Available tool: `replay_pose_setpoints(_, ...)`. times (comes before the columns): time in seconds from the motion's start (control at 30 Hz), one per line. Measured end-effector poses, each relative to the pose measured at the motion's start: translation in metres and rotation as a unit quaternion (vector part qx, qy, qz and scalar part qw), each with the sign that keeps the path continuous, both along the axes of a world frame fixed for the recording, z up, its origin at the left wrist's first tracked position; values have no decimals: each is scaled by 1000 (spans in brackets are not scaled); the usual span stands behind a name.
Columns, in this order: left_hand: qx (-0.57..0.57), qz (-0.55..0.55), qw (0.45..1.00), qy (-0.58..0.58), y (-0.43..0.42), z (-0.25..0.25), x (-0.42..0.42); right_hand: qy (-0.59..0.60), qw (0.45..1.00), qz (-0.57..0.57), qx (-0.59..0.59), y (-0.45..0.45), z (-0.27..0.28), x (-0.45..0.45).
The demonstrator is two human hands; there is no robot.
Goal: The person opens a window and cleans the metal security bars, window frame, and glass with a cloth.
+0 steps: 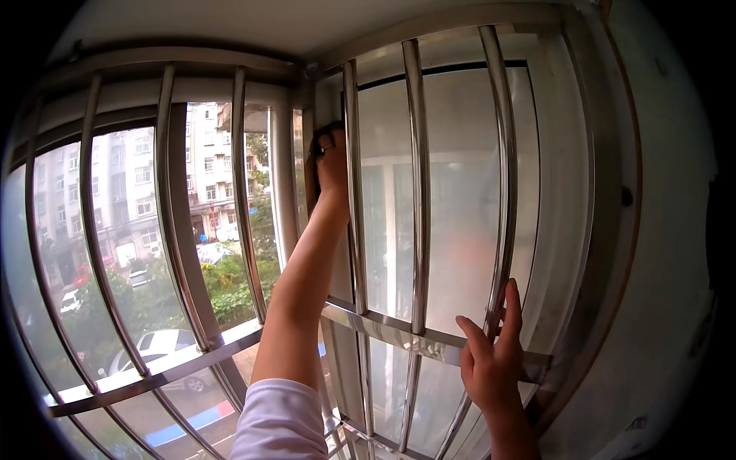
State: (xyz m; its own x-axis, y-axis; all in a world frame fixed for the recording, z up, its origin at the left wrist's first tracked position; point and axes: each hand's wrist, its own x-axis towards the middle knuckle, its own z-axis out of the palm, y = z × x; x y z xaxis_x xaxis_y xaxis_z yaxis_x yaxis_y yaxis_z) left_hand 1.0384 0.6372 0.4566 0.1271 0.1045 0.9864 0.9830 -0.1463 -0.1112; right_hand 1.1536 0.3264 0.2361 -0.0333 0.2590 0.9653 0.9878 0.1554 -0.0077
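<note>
My left hand [332, 157], with a ring on one finger, reaches up between the metal bars at the corner of the window grille. Its fingers are closed on a dark cloth [314, 162], pressed at the edge of the window frame; most of the cloth is hidden behind the hand. Lower on the right, my right hand [494, 364] rests against an upright metal bar [502, 192]. Its thumb and index finger are stretched apart, and the other fingers are partly hidden near the bar. Behind the bars is a hazy glass pane [452, 199].
A flat crossbar [399, 331] joins the uprights at mid height. More bars [165, 153] cover the left window. Outside are buildings [134, 172], green shrubs [230, 291] and a parked car [157, 349]. A wall [667, 230] stands at the right.
</note>
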Motion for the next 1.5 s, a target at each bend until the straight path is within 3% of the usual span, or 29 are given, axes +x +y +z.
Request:
replay_pose_setpoints(0.03,-25,-17,1000,4,-5,-10,-3,-1,1000,2,6,1,0,0)
replay_pose_setpoints(0.07,10,38,999,23,-2,-22,-3,-4,1000,6,5,2,0,0)
replay_pose_setpoints(0.23,13,4,1000,15,-15,-92,-6,19,1000,9,22,4,-1,-2)
replay_pose_setpoints(0.3,-97,-152,981,-75,-30,-117,-8,32,999,12,13,4,-2,-4)
replay_pose_setpoints(0.37,-11,-51,999,13,-6,-134,-8,4,999,-26,38,8,-3,-4)
replay_pose_setpoints(0.43,-19,-152,988,-37,-1,-125,-3,2,999,-39,35,7,-3,-5)
replay_pose_setpoints(0.53,-116,-409,885,-191,-8,-70,-1,-9,998,-45,30,8,-4,-4)
replay_pose_setpoints(0.63,51,-379,912,-148,1,-9,4,-7,998,-53,19,8,-3,-5)
replay_pose_setpoints(0.67,-60,-402,896,-177,-24,10,-2,-7,998,-58,22,7,-2,-5)
replay_pose_setpoints(0.77,89,-161,981,-63,26,54,4,-3,998,-56,14,7,-3,-5)
replay_pose_setpoints(0.83,60,-154,984,-67,24,69,2,-5,998,-57,8,8,-4,-4)
replay_pose_setpoints(0.9,116,-140,981,-70,28,79,5,3,998,-55,2,6,-4,-5)
replay_pose_setpoints(0.97,9,-178,980,-93,14,89,5,13,998,-53,-6,4,-5,-4)
replay_pose_setpoints(1.07,38,-202,970,-129,26,103,5,4,999,-52,-9,5,-2,-3)
replay_pose_setpoints(1.17,-13,-212,972,-106,34,113,0,3,999,-54,-3,6,-2,-6)
replay_pose_setpoints(1.23,28,-289,942,-167,29,101,1,4,998,-70,0,7,-2,-10)
replay_pose_setpoints(1.3,109,-274,946,-132,30,82,2,-10,997,-76,21,11,-1,-9)
replay_pose_setpoints(1.37,86,-328,927,-159,22,63,5,-25,996,-81,38,12,-1,-10)
replay_pose_setpoints(1.43,76,-310,933,-167,17,46,5,18,997,-71,14,10,-2,-12)
replay_pose_setpoints(1.5,75,-216,963,-145,9,32,6,11,998,-56,28,10,-2,-11)
